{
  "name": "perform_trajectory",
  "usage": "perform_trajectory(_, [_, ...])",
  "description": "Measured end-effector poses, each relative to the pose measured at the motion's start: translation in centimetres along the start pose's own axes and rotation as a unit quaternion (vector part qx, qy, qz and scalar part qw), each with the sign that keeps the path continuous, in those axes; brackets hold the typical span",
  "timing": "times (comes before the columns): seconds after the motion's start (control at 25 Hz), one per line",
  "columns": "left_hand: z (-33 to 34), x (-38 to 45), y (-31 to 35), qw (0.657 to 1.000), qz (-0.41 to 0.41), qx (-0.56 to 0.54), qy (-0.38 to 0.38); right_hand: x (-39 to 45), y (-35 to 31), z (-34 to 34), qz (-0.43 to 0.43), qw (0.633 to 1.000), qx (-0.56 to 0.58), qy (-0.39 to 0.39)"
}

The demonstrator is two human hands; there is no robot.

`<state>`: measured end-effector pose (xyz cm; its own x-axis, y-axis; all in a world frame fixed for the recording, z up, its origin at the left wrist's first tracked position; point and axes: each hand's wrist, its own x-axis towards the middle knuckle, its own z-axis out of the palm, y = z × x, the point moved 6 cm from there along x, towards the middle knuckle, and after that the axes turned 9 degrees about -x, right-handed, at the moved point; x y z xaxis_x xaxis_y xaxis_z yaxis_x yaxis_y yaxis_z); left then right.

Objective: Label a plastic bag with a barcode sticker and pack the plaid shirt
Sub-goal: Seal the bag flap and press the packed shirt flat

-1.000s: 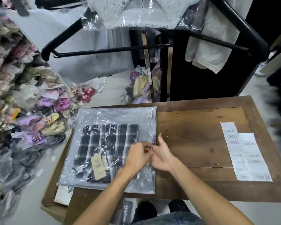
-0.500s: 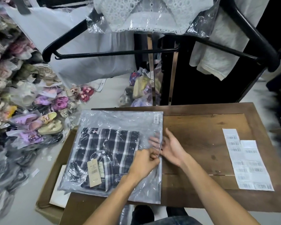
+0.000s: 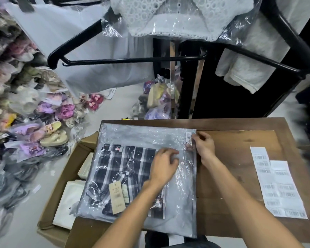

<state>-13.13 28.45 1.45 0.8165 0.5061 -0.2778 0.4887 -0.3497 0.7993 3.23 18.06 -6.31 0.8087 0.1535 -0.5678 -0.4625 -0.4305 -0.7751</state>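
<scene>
A clear plastic bag [image 3: 147, 136] lies flat on the left part of the wooden table [image 3: 236, 140]. Inside it sits the folded black-and-white plaid shirt [image 3: 122, 169] with a tan hang tag [image 3: 117, 197]. A barcode sticker [image 3: 188, 137] is stuck near the bag's far right corner. My left hand [image 3: 164, 166] rests flat on the bag over the shirt's right side, fingers spread. My right hand [image 3: 203, 145] pinches the bag's right edge just below the sticker, some fingertips showing through the plastic.
Sheets of barcode labels [image 3: 277, 183] lie on the table's right side. An open cardboard box [image 3: 61, 178] with white packets stands at the table's left. Bagged shoes [image 3: 48, 133] cover the floor at left. Black hangers [image 3: 132, 59] with garments hang ahead.
My right hand slid along the bag's right edge from the middle to the far corner near the sticker. My left hand let go of the edge and now lies flat on the bag.
</scene>
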Motion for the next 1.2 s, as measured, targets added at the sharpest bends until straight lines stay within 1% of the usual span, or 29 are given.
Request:
perform_trajectory(0.08, [-1.0,2.0,0.0,0.999,-0.006,0.035,-0.010,0.7,-0.4,0.2,-0.022,0.999,-0.029,0.006])
perform_trajectory(0.24, [0.2,5.8,0.1,0.993,-0.030,0.101,-0.057,3.2,1.2,0.5,0.016,1.000,-0.015,-0.015])
perform_trajectory(0.32, [1.6,7.1,0.4,0.984,-0.041,0.145,-0.093,3.0,0.8,0.5,0.014,1.000,-0.023,-0.001])
perform_trajectory(0.48, [3.1,9.3,1.3,0.964,-0.051,0.208,-0.156,1.4,-1.3,0.2,-0.006,0.997,-0.060,0.053])
perform_trajectory(0.6, [3.3,10.5,1.3,0.967,-0.081,0.189,-0.152,1.1,-2.5,0.0,-0.031,0.984,-0.148,0.094])
perform_trajectory(0.68, [3.4,11.1,1.2,0.967,-0.095,0.180,-0.151,0.8,-3.0,-0.1,-0.057,0.976,-0.176,0.112])
perform_trajectory(0.76, [3.4,11.5,0.8,0.965,-0.104,0.181,-0.159,0.8,-2.8,-0.2,-0.081,0.975,-0.175,0.111])
perform_trajectory(0.88, [3.2,11.8,0.1,0.972,-0.095,0.159,-0.147,0.8,-2.3,-0.4,-0.108,0.977,-0.157,0.094])
perform_trajectory(0.96, [3.1,11.8,-0.3,0.971,-0.089,0.166,-0.146,0.7,-2.2,-0.5,-0.122,0.977,-0.152,0.087])
perform_trajectory(1.08, [3.2,11.8,-0.2,0.964,-0.081,0.196,-0.161,0.8,-2.0,-0.5,-0.130,0.977,-0.151,0.076])
perform_trajectory(1.2, [3.1,11.7,0.1,0.966,-0.084,0.197,-0.147,0.9,-2.2,-0.7,-0.129,0.979,-0.142,0.074])
